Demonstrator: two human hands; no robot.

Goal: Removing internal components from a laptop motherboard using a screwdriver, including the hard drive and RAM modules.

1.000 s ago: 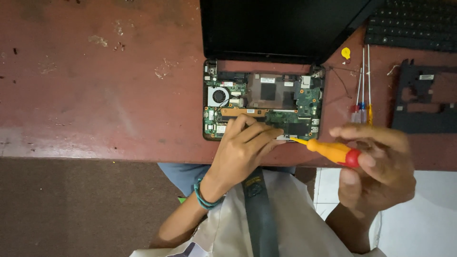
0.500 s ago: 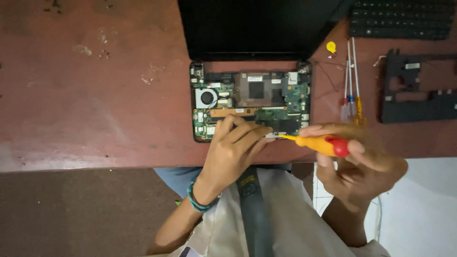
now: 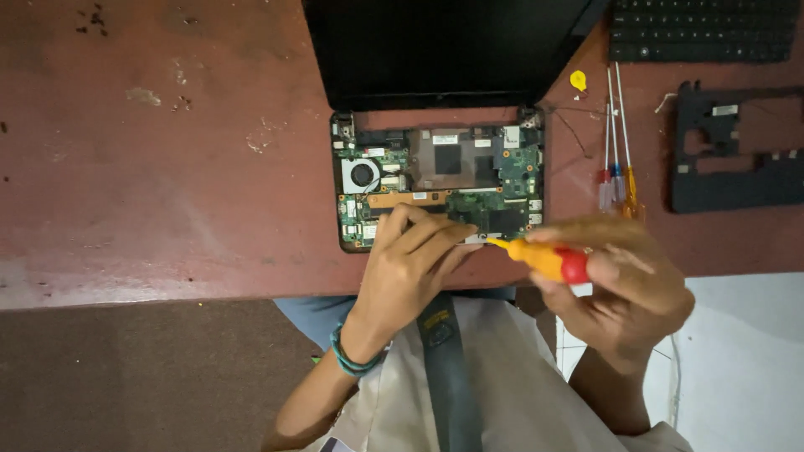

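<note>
An opened small laptop with its green circuit board [image 3: 502, 167] and round fan [image 3: 362, 174] exposed lies on the red table [image 3: 167, 167], its black screen [image 3: 444, 50] folded back. My left hand [image 3: 410, 264] rests on the board's near edge, fingers pinched near the screwdriver's tip. My right hand [image 3: 620, 289] grips an orange and red screwdriver [image 3: 548, 258] that points left toward the board's near right corner. The exact spot under the tip is hidden by my left fingers.
Three thin screwdrivers [image 3: 615, 176] lie right of the laptop, with a small yellow pick [image 3: 578, 80] above them. A black plastic frame piece [image 3: 737, 159] and a detached keyboard [image 3: 703, 29] sit at the far right. The table's near edge runs just below the laptop.
Both hands stay at the board's near edge. The screwdriver handle has turned slightly in my right hand, and the view has shifted a little.
</note>
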